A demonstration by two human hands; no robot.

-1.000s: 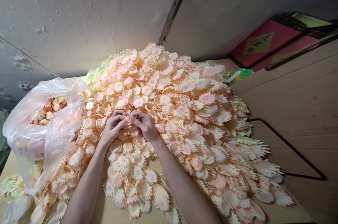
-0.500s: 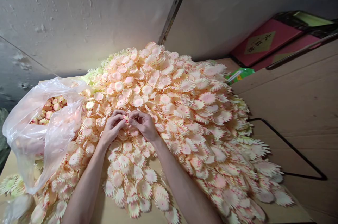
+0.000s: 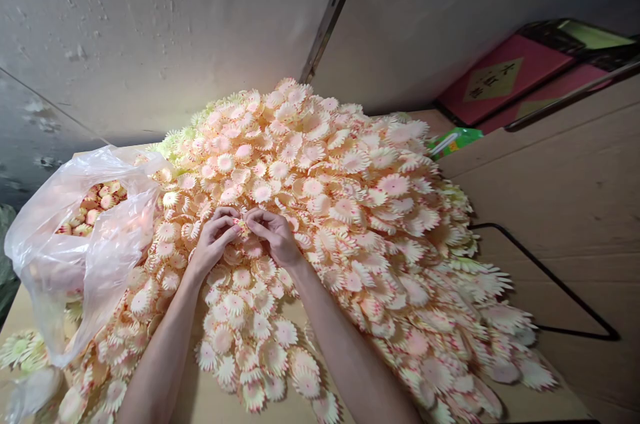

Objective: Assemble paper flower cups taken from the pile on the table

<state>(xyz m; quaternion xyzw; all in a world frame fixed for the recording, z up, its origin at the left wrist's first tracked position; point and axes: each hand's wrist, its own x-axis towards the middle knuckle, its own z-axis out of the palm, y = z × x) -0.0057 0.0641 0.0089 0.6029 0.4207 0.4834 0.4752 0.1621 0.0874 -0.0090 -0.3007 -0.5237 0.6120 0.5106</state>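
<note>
Both hands meet over a big heap of pale pink and cream artificial flower pieces point(image 3: 310, 151) with jagged petal edges. Between my fingertips is a small petal piece point(image 3: 243, 227), yellowish with red edges. My left hand point(image 3: 216, 237) pinches it from the left, fingers curled. Close against its right side, my right hand point(image 3: 274, 235) has thumb and forefinger pressed together at the piece's edge. Left of the hands, an open translucent plastic bag point(image 3: 115, 237) holds several tightly bunched red-and-cream pieces point(image 3: 103, 201).
The heap spreads over a wooden table point(image 3: 555, 404) against a grey wall point(image 3: 200, 24). To the right stand a cardboard panel point(image 3: 560, 197), a bent black metal rod point(image 3: 555, 277) and a red box point(image 3: 505, 77). A green packet point(image 3: 457, 141) lies behind the heap.
The small petal piece shows more between my hands, looking more spread out. My right fingers have shifted slightly right and straightened a little. The heap and bag look the same.
</note>
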